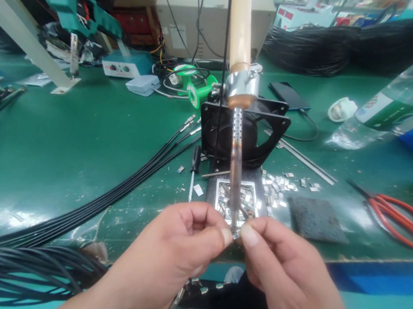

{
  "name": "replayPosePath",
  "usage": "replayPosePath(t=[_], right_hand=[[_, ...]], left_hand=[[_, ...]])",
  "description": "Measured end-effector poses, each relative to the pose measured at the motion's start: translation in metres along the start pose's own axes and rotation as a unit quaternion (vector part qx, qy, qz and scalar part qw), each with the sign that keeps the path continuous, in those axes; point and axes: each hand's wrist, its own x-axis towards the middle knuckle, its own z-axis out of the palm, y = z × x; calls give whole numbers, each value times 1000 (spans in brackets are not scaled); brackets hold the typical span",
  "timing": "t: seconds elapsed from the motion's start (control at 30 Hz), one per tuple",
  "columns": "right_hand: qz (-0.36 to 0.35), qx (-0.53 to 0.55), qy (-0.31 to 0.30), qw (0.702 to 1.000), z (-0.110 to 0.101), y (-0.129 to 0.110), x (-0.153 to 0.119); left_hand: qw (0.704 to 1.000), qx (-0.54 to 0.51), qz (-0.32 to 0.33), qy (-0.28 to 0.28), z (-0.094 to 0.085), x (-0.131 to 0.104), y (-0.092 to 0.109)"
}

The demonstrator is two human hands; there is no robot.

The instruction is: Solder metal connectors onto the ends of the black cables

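A soldering iron [237,162] with a pale wooden handle hangs tip down in front of me. Its tip reaches down between my two hands. My left hand [185,246] is closed in a pinch just left of the tip. On the other side my right hand [281,272] pinches too, thumb against fingertips. A tiny shiny piece shows between the fingertips by the tip, too small to name, and I cannot tell which hand has it. Behind the tip lies a metal-rimmed tray [217,198] holding many small metal pieces.
A black fan [229,137] stands behind the iron. Black cables [103,203] run along the left. Loose metal pieces [278,187], a dark sponge-like pad [316,219] and orange-handled scissors [397,218] lie to the right. A screwdriver [194,165] is left of the tray; a plastic bottle [397,102] stands far right.
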Motion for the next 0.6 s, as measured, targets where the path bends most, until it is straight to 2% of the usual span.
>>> replayPosePath(t=[0.13, 0.6], right_hand=[[-15, -7, -4, 1000, 0, 1, 1], [25, 10, -10, 1000, -1, 0, 2]], left_hand=[[1000, 4, -1, 3, 0, -1, -1], [999, -19, -32, 3, 1, 2, 0]])
